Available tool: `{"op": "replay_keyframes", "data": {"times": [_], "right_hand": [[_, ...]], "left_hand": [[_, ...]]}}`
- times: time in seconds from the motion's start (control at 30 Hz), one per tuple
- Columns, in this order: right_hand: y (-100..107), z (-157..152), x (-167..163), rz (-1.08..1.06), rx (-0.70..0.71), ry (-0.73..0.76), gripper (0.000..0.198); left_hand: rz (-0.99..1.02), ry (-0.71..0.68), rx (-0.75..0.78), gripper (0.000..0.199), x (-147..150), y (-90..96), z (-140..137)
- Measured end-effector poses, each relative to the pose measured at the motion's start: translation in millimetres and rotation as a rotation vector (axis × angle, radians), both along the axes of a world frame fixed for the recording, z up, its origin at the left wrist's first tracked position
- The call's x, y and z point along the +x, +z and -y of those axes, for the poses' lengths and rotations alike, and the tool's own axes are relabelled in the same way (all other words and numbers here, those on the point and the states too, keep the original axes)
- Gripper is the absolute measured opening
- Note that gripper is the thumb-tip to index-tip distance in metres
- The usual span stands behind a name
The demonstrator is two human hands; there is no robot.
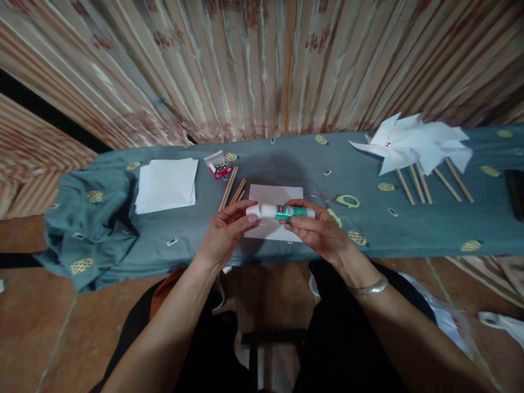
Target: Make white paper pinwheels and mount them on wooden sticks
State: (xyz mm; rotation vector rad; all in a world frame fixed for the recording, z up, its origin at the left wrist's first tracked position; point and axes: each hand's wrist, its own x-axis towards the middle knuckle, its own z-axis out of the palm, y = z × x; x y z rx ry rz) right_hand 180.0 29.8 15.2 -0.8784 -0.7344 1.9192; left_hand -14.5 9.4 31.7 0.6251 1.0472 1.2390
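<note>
My left hand [229,226] pinches a white cap [254,212] between thumb and fingers. In my right hand [317,226] is a green and white glue stick [269,212], held level, its left end up against the cap. Whether cap and stick still touch I cannot tell. Beneath them a white sheet of paper [272,232] lies on the cloth, partly covered by my hands. Scissors with light green handles [347,201] lie just beyond my right hand, partly hidden by it. Several wooden sticks [229,188] rest beyond my left hand.
A stack of white paper [166,185] lies at the left, near an open red box of small metal pieces [219,165]. White paper pinwheels [409,143] on wooden sticks lie at the right. Patterned grey-green cloth [262,256] covers the narrow table; a curtain [245,71] hangs behind.
</note>
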Motion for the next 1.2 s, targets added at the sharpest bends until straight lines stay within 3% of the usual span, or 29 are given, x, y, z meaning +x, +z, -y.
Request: {"op": "replay_keyframes", "data": {"times": [0.3,0.7,1.2], "right_hand": [[1,1,1,0.121,0.089,0.018,0.031],[-1,1,0,0.166,0.086,0.051,0.033],[-12,8,-9,0.206,0.082,0.064,0.034]], "left_hand": [[-0.144,0.017,0.064,0.033,-2,-1.9,2],[-0.272,-0.044,0.099,0.031,-2,-1.4,4],[-0.292,-0.047,0.072,0.029,-6,-6.2,10]]}}
